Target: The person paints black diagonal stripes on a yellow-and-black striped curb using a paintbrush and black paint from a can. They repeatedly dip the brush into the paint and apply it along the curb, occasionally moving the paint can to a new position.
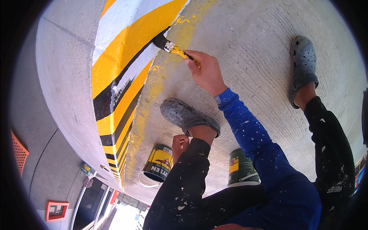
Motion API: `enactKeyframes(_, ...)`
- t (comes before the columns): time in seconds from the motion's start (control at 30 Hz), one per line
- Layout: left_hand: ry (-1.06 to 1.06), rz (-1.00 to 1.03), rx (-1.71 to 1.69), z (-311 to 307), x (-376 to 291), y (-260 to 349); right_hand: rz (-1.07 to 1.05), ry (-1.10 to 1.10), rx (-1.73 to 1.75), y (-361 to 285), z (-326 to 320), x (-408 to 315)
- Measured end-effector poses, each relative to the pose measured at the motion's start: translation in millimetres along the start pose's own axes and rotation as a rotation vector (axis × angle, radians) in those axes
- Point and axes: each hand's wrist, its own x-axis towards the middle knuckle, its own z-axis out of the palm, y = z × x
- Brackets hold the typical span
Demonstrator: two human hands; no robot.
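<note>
My right hand (205,70) grips the yellow handle of a paintbrush (179,52). Its black-coated bristles touch the lower side of a concrete curb (126,54), at a black line between a yellow stripe and a white band. Black and yellow stripes run along the curb, with uneven black patches beside the white. My left hand (180,145) is curled beside my left ankle, partly hidden by the leg, with nothing visible in it. Near it is a green and yellow paint pail (158,164) with a wire handle.
A second paint pail (241,166) is partly behind my right arm. My shoes (187,115) rest on rough concrete floor (258,57) marked with yellow paint along the curb. Another brush (104,168) and a small container (86,169) lie farther along the raised concrete. An orange perforated object (19,152) is at far left.
</note>
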Motion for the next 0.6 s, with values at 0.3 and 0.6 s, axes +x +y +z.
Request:
enactKeyframes(0.3,0.062,0.18,0.751,11,-22,-41,-0.026,-0.004,0.036,2,2,-4)
enactKeyframes(0.6,0.007,-0.039,-0.258,12,-12,-43,-0.023,-0.04,0.09,-12,1,-6)
